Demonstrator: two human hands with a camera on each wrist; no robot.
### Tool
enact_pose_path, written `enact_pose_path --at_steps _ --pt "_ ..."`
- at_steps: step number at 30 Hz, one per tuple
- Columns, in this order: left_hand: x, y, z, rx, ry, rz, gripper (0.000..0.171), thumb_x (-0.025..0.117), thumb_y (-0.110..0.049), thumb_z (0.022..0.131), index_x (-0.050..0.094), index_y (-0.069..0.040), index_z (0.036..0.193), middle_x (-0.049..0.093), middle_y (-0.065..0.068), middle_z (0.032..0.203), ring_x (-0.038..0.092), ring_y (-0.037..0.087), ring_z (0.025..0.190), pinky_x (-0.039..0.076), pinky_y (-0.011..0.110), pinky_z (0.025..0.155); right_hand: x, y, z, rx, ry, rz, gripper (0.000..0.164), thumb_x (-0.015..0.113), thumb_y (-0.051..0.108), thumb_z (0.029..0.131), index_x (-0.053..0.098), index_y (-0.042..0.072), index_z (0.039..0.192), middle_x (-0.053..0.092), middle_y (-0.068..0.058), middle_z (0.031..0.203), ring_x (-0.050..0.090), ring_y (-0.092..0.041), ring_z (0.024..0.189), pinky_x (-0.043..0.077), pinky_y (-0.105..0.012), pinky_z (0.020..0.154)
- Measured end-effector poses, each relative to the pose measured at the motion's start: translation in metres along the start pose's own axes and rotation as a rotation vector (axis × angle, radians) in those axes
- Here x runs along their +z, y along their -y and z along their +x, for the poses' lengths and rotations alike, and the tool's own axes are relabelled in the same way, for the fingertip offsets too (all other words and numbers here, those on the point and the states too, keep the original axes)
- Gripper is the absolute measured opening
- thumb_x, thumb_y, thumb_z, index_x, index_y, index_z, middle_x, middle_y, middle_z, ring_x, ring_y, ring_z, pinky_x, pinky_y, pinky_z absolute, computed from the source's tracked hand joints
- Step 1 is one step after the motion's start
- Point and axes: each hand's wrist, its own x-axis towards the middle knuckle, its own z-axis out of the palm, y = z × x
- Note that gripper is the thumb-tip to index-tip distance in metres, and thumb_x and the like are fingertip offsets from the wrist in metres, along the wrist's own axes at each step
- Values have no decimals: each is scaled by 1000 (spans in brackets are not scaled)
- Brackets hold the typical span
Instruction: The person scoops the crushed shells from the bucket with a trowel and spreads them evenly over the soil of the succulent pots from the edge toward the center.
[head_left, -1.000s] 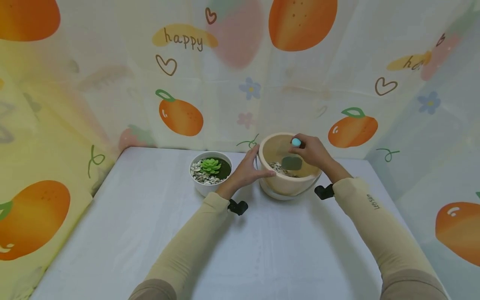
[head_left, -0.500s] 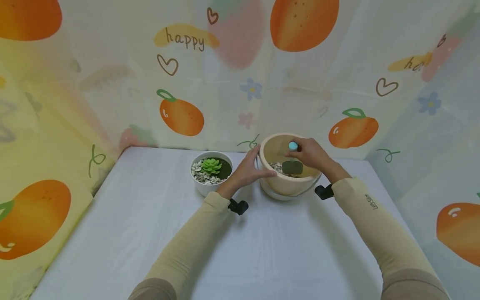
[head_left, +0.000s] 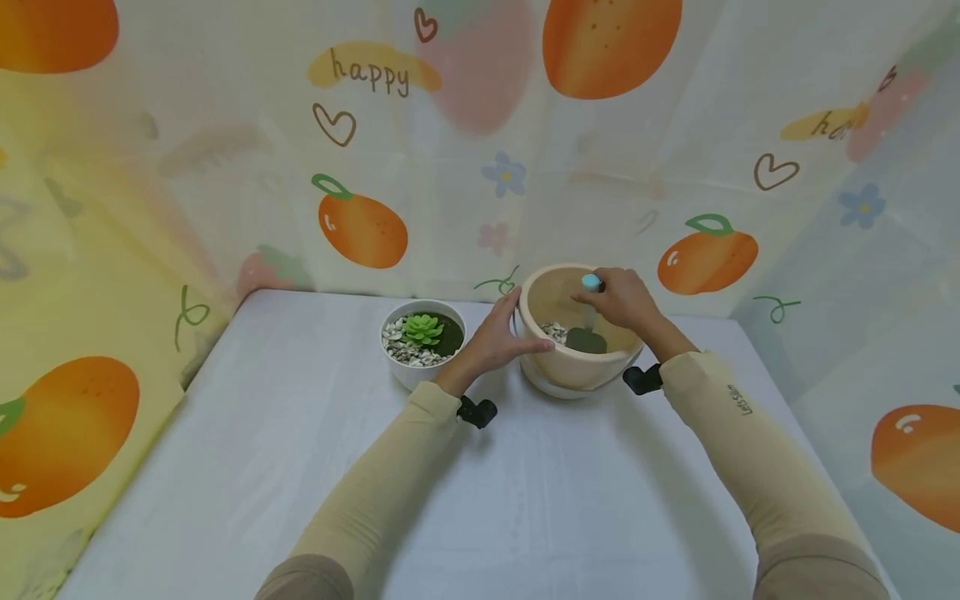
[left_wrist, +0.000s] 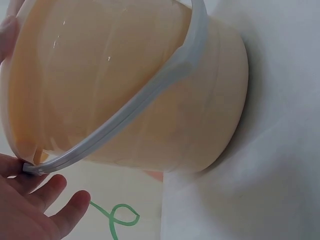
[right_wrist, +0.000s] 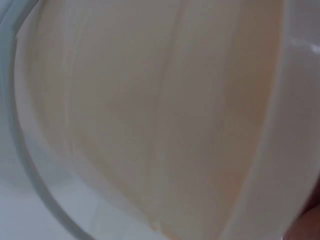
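Slightly higher than half a second ago, the right hand [head_left: 628, 298] is gripping the small shovel [head_left: 586, 341] by its blue-ended handle, and a pale shaft is now showing between fingers and dark green blade. That blade is sitting low inside the cream bucket [head_left: 570, 372], just beside pale stones [head_left: 555, 332]; whether it is touching the bottom is hard to tell. The left hand [head_left: 493, 340] is keeping its place, spreading its fingers against the bucket's side with the thumb lying over the rim. Its wrist is partly hiding the white pot [head_left: 408, 377]. Both vessels are standing on the white cloth [head_left: 555, 500]. The right wrist view is blurring the bucket's wall and cutting off most of that hand.
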Motion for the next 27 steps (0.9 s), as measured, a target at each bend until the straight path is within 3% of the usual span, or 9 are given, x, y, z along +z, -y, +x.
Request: enact_pose_path --at_steps 9,15,21,27 --pt "1 -2 -2 -11 10 -1 109 80 -44 76 13 -17 158 20 13 161 23 32 149 29 52 117 11 12 1 127 -62 108 38 67 35 91 55 4 73 55 -5 63 50 -17 59 38 -26 53" --pt "2 -2 0 -1 23 15 109 80 -46 76 13 -18 158 22 14 160 26 32 147 30 52 116 11 15 0 303 -60 216 39 65 38 92 60 1 79 62 -7 69 56 -13 56 45 -22 51" --pt "0 1 -1 18 8 27 108 82 -43 75 16 -17 157 26 15 158 29 31 146 31 50 116 13 20 2 451 -48 415 37 62 33 95 59 -3 98 57 -10 88 66 -15 66 57 -22 58" --pt "-2 1 0 51 5 20 105 82 -42 75 20 -20 156 27 13 157 28 29 146 30 51 117 17 16 6 507 -68 476 30 60 30 95 55 1 88 53 -9 89 67 -12 59 60 -29 65"
